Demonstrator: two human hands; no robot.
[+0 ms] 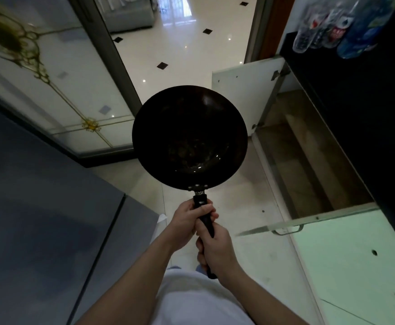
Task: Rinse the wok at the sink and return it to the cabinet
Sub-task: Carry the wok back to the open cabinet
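A black wok (189, 137) is held out level in front of me above the tiled floor, its inside facing up with a few wet glints near the bottom. Its long black handle (206, 221) points back toward me. My left hand (187, 221) grips the handle close to the bowl. My right hand (217, 249) grips the handle farther back, near its end. To the right, a low cabinet (309, 165) stands with both doors swung open, its brownish shelf showing inside.
The far cabinet door (243, 99) and the near door (346, 261) stick out into the aisle. A dark countertop (361, 118) carries several plastic bottles (332, 26). A grey appliance (39, 219) fills the left; a glass sliding door (51, 85) and an open doorway lie ahead.
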